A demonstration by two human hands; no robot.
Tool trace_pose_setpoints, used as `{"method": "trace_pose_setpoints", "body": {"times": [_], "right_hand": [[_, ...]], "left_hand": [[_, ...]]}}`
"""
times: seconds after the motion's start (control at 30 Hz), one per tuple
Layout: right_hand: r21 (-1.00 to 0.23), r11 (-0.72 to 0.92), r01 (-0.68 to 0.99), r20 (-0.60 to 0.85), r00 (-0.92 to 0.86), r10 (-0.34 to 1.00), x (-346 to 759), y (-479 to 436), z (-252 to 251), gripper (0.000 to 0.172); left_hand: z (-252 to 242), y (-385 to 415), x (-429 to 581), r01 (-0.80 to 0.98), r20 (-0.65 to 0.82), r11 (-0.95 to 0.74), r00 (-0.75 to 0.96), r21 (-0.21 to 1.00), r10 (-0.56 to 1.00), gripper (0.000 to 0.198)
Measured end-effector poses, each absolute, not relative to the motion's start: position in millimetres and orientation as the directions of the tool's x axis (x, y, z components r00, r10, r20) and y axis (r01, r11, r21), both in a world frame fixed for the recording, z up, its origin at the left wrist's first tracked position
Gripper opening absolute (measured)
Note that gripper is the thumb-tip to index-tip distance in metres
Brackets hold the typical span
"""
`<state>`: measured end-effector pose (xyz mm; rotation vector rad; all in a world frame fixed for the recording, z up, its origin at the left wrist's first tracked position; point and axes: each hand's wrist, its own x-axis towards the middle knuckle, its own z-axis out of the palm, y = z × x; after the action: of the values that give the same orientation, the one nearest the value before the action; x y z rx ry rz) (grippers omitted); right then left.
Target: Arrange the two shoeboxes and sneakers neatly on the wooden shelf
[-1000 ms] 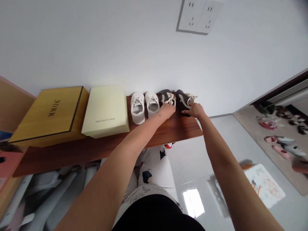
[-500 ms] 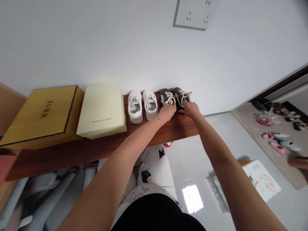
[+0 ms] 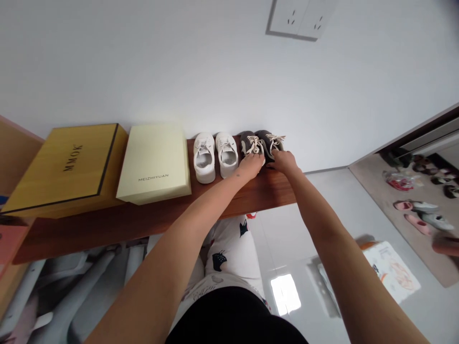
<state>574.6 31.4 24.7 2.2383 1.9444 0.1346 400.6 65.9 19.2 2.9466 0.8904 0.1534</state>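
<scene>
A pair of dark sneakers with cream laces stands at the right end of a reddish-brown wooden shelf (image 3: 247, 198), toes to the wall. My left hand (image 3: 252, 165) is closed on the heel of the left dark sneaker (image 3: 248, 140). On the right dark sneaker (image 3: 265, 137), my right hand (image 3: 284, 161) grips the heel end; its fingertips are partly hidden. The two shoes sit close together. Just left of them is a pair of white sneakers, the left white sneaker (image 3: 204, 160) and the right white sneaker (image 3: 227, 157), untouched.
A cream shoebox (image 3: 154, 157) and a yellow shoebox (image 3: 68, 167) sit farther left on the shelf. Wall sockets (image 3: 301, 19) are above. On the floor at right lie a white package (image 3: 392, 270) and a mat (image 3: 387, 184) with several shoes and slippers.
The right dark sneaker has shifted slightly left, closer to its mate. Both hands keep their hold. The camera view has moved a little.
</scene>
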Motion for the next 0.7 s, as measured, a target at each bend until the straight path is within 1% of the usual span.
{"method": "trace_pose_setpoints", "body": {"times": [0.27, 0.37, 0.43, 0.5, 0.6, 0.7], "right_hand": [[0.217, -0.127, 0.968, -0.061, 0.143, 0.988, 572.8, 34.7, 16.7, 0.041], [0.196, -0.15, 0.969, -0.075, 0.167, 0.983, 570.3, 33.9, 18.6, 0.04], [0.164, -0.17, 0.972, -0.055, 0.181, 0.982, 567.4, 31.3, 21.4, 0.038], [0.123, -0.204, 0.971, 0.02, 0.203, 0.979, 562.6, 26.2, 26.5, 0.038], [0.023, -0.225, 0.974, 0.188, 0.217, 0.958, 551.2, 12.7, 41.3, 0.039], [-0.121, -0.146, 0.982, 0.334, 0.178, 0.926, 533.6, -9.7, 61.3, 0.038]], "left_hand": [[10.7, 76.3, 401.6, 0.56, 0.09, -0.814, 0.812, 0.157, 0.576, 0.035], [8.1, 73.2, 399.6, 0.579, 0.103, -0.794, 0.792, 0.187, 0.602, 0.038], [7.8, 67.0, 395.8, 0.583, 0.141, -0.785, 0.776, 0.212, 0.614, 0.041], [10.6, 57.2, 389.4, 0.563, 0.216, -0.787, 0.76, 0.251, 0.613, 0.045], [24.5, 36.1, 371.3, 0.504, 0.328, -0.79, 0.724, 0.348, 0.606, 0.049], [47.8, 7.3, 336.8, 0.433, 0.383, -0.776, 0.692, 0.459, 0.612, 0.051]]}}
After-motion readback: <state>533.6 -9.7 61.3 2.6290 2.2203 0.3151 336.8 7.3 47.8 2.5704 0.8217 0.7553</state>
